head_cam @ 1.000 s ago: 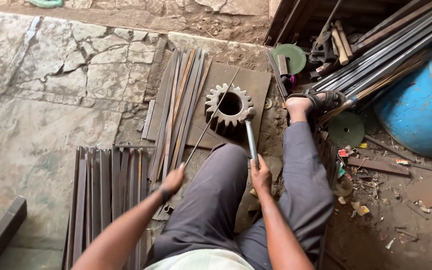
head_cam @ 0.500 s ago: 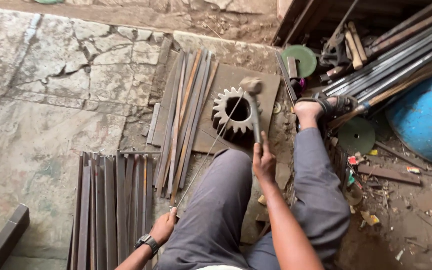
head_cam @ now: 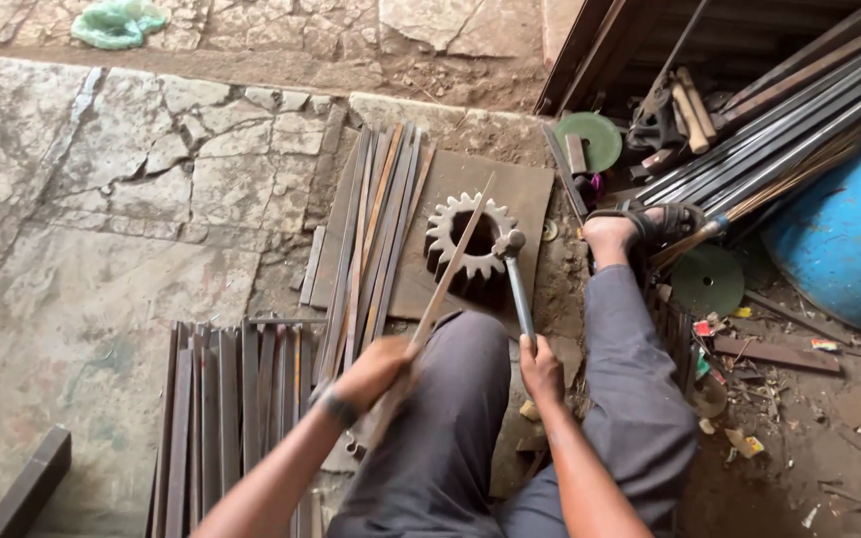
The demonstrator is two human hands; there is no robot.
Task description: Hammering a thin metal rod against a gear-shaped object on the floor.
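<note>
Outdoors, cracked stone paving [head_cam: 102,229] bears rusty metal strips [head_cam: 221,399].

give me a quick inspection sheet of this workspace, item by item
surface: cracked stone floor, dusty; flat metal plate laid on it.
job's things: toothed gear wheel stands on the plate; thin metal strip lies slanted across the gear; hammer with its head at the gear's rim.
clutter: loose flat bars beside the plate, a second row of bars nearer the person, green discs, scraps on the dirt at right.
grippers: left hand grips the strip's near end; right hand grips the hammer handle.
cables: nothing seen.
surroundings: blue drum, long rods leaning at right, sandalled foot by the plate.
</note>
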